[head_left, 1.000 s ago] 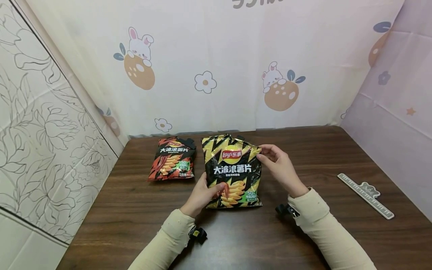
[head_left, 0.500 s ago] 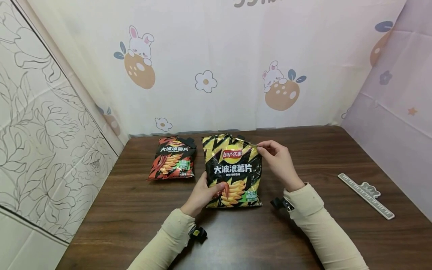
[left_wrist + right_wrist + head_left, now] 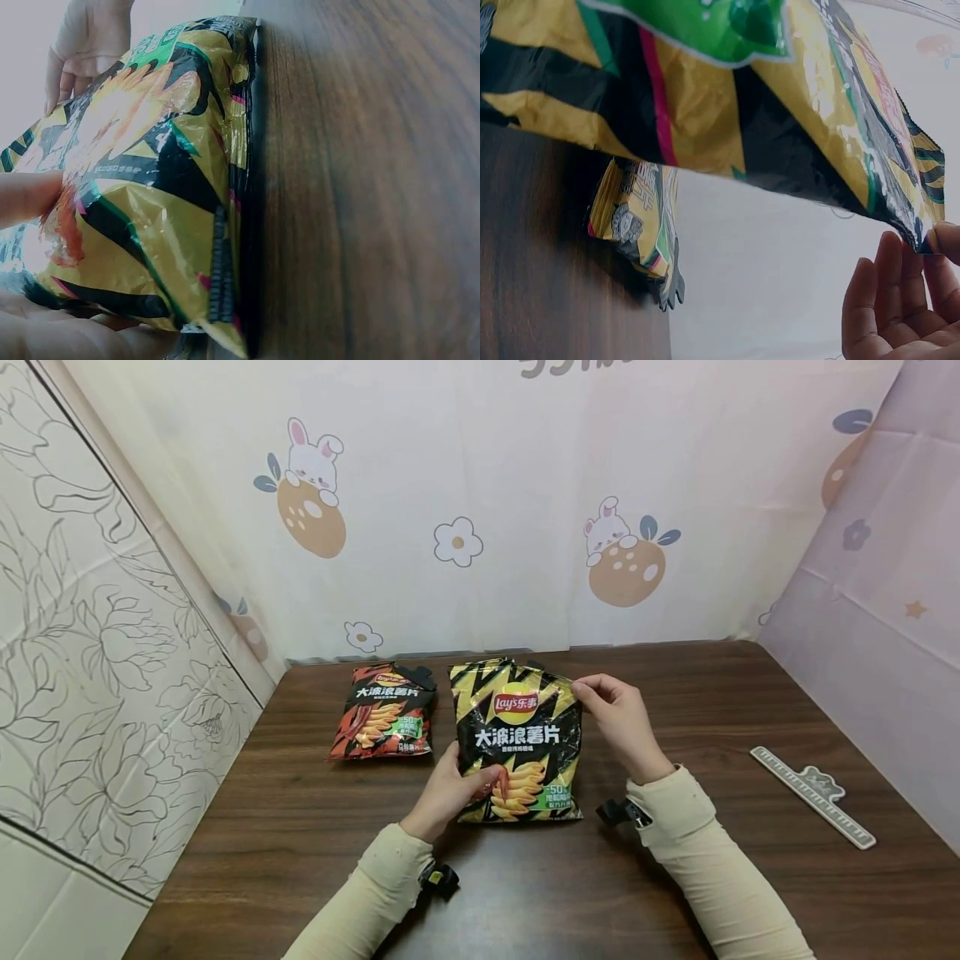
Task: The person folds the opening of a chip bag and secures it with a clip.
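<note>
A yellow and black bag of potato chips (image 3: 517,718) stands upright on the table in the head view. My left hand (image 3: 450,793) grips its lower left side, with the thumb across the front and fingers behind. At the bag's upper right corner, my right hand (image 3: 622,722) pinches the edge between thumb and fingertips; the right wrist view shows this pinch on the chip bag's corner (image 3: 922,180). Behind it stands a second yellow and black chip bag (image 3: 634,217) with a black clip (image 3: 671,289), mostly hidden in the head view.
A red and black chip bag (image 3: 382,714) with a black clip (image 3: 416,677) lies at the back left of the wooden table (image 3: 300,827). A pale green long clip (image 3: 813,797) lies on the right. A printed curtain (image 3: 510,460) hangs behind.
My right hand has shifted slightly and its forearm has swung a little to the left, with the fingers at the corner throughout. The left hand and the bag have barely moved.
</note>
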Motion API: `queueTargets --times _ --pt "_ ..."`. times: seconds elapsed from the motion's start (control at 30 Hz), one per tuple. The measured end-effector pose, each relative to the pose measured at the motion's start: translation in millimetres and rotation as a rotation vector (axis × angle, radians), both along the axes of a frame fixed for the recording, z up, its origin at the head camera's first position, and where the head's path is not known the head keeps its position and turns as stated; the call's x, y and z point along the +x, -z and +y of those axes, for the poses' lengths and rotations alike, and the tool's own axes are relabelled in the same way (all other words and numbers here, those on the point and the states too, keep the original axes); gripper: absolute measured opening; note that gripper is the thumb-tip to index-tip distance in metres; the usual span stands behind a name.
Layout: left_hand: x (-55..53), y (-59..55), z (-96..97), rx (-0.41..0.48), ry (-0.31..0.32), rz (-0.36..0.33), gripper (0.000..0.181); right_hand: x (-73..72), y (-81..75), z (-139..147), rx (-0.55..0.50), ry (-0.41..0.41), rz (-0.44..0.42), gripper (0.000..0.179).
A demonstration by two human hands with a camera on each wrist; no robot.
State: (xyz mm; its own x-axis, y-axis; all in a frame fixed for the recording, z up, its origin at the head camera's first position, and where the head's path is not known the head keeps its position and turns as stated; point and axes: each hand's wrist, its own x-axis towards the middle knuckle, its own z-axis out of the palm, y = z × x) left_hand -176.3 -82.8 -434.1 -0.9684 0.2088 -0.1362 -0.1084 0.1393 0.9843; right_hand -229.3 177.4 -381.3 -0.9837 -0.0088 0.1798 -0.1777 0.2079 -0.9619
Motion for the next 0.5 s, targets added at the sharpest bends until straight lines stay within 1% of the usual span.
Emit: queueTargets --times 0.13,0.3,0.4,0.5 --pt "-0.8 -3.0 -2.2 0.005 -0.037 0.04 0.06 1.4 -1.3 -1 -0.019 -0.011 -0.012 0.043" --pt "-2.3 -10.3 -5.5 0.048 -0.104 0.106 0.061 1.7 -1.0 -3 -0.047 -0.018 -0.024 0.044" --pt "-3.2 -16.4 -7.2 0.071 -0.139 0.152 0.06 1.1 -0.1 -3 -0.056 -0.019 -0.026 0.044" --pt "-3.2 -22.1 -8.2 0.079 -0.172 0.215 0.058 1.2 0.0 -3 -0.054 -0.018 -0.028 0.043"
